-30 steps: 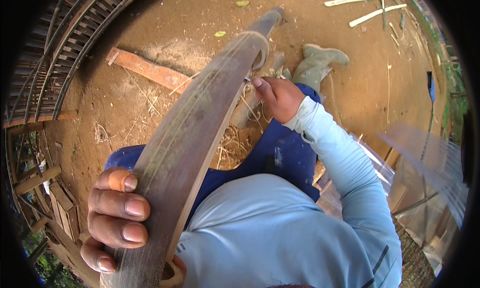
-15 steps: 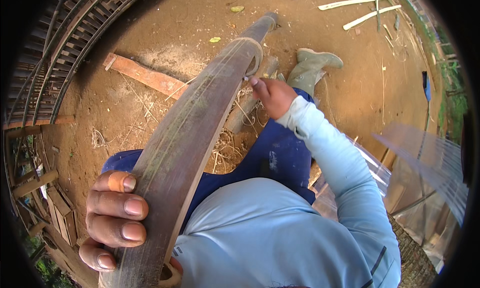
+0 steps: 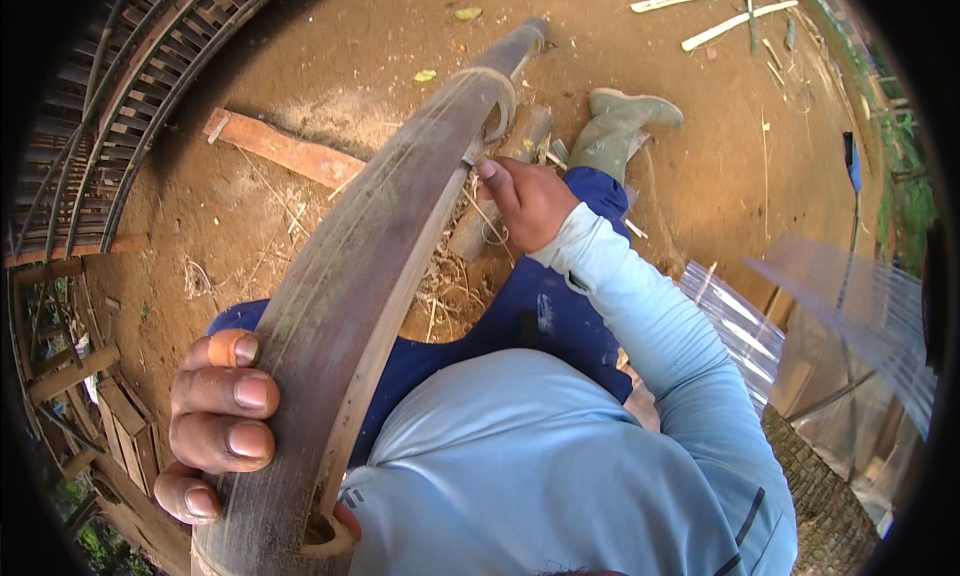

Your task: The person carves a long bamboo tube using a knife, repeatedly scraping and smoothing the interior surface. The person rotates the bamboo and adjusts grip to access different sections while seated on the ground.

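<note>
A thick, dark brown bamboo pole (image 3: 370,216) slants from my lap up to the far middle, its pale cut edge facing right. My left hand (image 3: 225,416) is closed around its near end, fingers over the top and an orange bandage on one finger; a thumb tip shows beside an opening at the node. At the far stretch of the cut edge, my right hand (image 3: 530,204) is closed with the thumb up. It holds a small metal blade (image 3: 468,161), whose grey tip touches the edge; the rest is hidden in the fist.
Shavings (image 3: 435,291) and a short log (image 3: 500,191) lie beneath the pole. A reddish plank (image 3: 285,151) is on the dirt to the left, near a slatted bamboo structure (image 3: 130,86). My boot (image 3: 620,126) stands at the right, with clear corrugated sheets (image 3: 850,296) beyond my right arm.
My right hand has drawn the blade nearer along the cut edge. The pole has rolled slightly, showing more of that edge, and my left hand has shifted a little left and away.
</note>
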### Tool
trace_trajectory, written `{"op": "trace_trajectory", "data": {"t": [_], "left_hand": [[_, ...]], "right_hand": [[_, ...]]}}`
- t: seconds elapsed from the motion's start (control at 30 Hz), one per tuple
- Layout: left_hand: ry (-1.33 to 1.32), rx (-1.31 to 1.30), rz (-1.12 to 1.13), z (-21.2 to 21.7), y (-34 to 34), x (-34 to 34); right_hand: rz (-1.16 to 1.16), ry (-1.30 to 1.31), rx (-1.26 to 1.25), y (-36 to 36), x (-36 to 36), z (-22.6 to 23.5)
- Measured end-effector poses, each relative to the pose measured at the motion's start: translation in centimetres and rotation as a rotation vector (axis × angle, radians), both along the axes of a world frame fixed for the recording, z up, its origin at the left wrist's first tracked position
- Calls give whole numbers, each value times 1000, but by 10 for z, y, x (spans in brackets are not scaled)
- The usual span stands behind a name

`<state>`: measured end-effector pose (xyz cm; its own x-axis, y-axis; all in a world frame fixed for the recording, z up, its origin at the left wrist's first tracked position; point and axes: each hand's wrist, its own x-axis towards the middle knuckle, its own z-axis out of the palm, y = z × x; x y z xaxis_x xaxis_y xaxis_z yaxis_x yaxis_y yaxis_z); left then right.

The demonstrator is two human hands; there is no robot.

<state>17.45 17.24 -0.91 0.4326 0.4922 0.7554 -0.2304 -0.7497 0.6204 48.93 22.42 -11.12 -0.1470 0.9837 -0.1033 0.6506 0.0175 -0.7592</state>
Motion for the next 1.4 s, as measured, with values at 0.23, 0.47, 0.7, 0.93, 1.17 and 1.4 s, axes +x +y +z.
{"op": "trace_trajectory", "data": {"t": [0.23, 0.47, 0.7, 0.93, 1.17, 1.4], "left_hand": [[15, -1, -14, 2, 4, -1], [24, -9, -45, 5, 9, -1], [-151, 14, 210, -4, -3, 22], [-208, -8, 210, -8, -4, 22], [-147, -2, 197, 0, -1, 20], [-176, -4, 201, -3, -4, 18]], "right_hand": [[-52, -26, -19, -1, 7, -12], [-64, 71, -14, 1, 6, -16], [-22, -20, 64, -2, -1, -10], [-29, -32, 40, 0, -2, -7], [-102, 0, 40, 7, 1, -16], [-169, -68, 133, 11, 3, -40]]}}
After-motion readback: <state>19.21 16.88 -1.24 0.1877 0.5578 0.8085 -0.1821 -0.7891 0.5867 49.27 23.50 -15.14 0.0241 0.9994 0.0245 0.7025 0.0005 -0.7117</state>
